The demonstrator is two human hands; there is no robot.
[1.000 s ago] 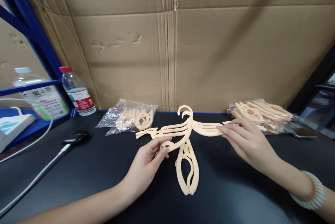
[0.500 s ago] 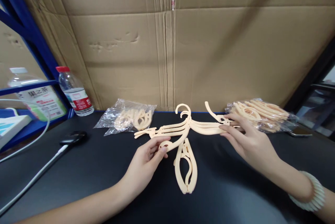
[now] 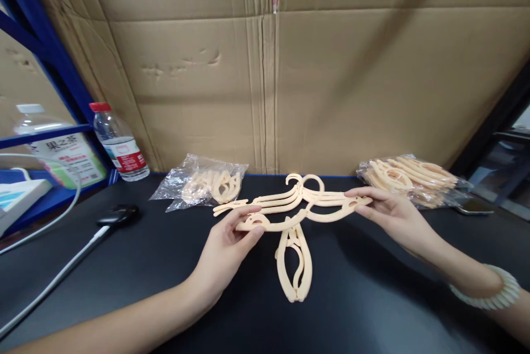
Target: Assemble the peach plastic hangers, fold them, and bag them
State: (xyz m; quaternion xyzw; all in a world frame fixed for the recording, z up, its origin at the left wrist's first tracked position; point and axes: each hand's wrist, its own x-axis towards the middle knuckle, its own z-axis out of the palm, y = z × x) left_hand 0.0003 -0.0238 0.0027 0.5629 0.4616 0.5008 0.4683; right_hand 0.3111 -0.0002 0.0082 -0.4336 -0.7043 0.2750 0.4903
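Note:
A cream folding hanger [image 3: 281, 227] is spread wide between my two hands, its curved hook rising behind its middle. My left hand [image 3: 229, 243] pinches its left end between thumb and fingers. At the other end, my right hand [image 3: 391, 218] grips the tip the same way. Right behind it lie several unfolded hangers [image 3: 275, 201] nested together, partly covered by the held one. Closer to me, a folded hanger [image 3: 307, 271] rests on the black table, its upper end just below the held hanger's middle.
A clear bag of folded hangers [image 3: 226, 185] lies at the back left, and a fuller bag [image 3: 414, 177] at the back right. Left are a red-capped water bottle [image 3: 124, 149], a black device [image 3: 118, 216] with a white cable, and a blue rack [image 3: 62, 83]. Cardboard [image 3: 186, 94] stands behind.
The held hanger has come away from the nested ones toward me and is now stretched out lengthwise. My right hand has shifted onto its right end; my left hand keeps its grip.

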